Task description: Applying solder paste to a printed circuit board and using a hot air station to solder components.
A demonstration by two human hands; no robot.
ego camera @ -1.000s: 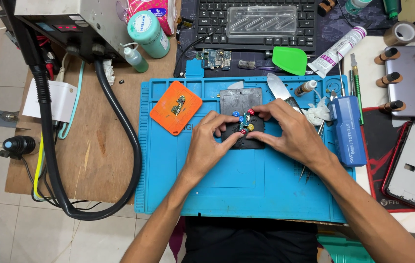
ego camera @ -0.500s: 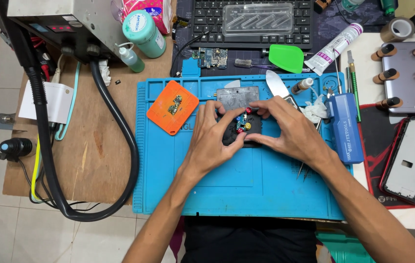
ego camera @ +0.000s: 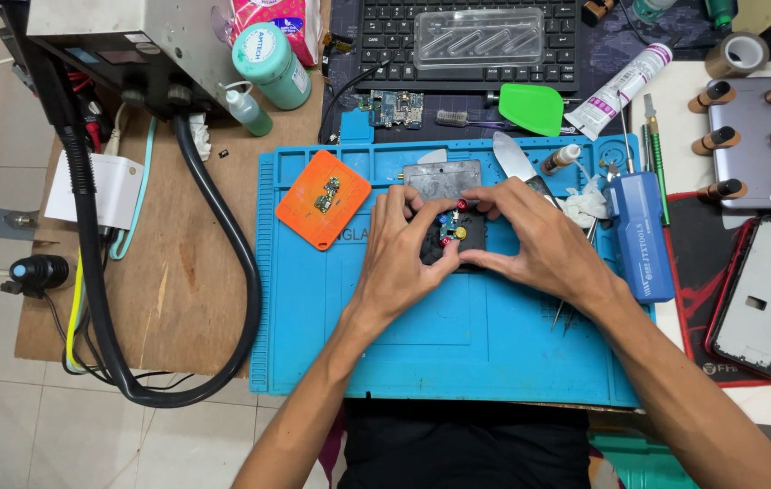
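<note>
Near the middle of the blue silicone work mat (ego camera: 458,353), toward its far edge, the left hand (ego camera: 401,258) and right hand (ego camera: 544,244) close from either side on a small black holder with red, blue and yellow knobs (ego camera: 451,235), fingertips pinching it. Both hands hide its outline, so its long axis cannot be told. Just beyond lies a grey metal plate (ego camera: 441,177); an orange square pad (ego camera: 323,198) sits toward the mat's far left corner.
</note>
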